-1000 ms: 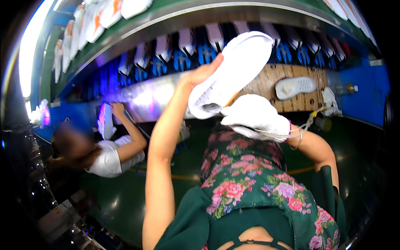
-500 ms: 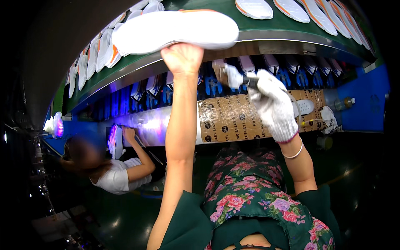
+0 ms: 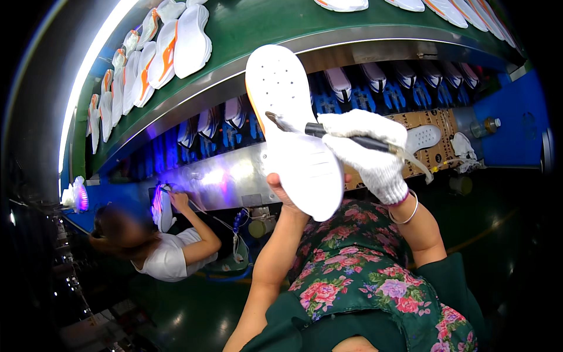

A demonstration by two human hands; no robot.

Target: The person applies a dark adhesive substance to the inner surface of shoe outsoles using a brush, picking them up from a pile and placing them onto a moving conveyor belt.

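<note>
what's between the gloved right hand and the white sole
In the head view, a dark-handled brush held by the gloved right hand bridges the gap; its tip touches the white sole.

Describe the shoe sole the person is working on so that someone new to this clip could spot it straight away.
Start at the long green conveyor belt curving across the top, lined with white soles. Below it, at the centre, the bare left hand holds up one white shoe sole from underneath. Unlike the soles on the belt, it is off the belt, largest in view, and the gloved right hand presses a dark-handled brush against it.
</note>
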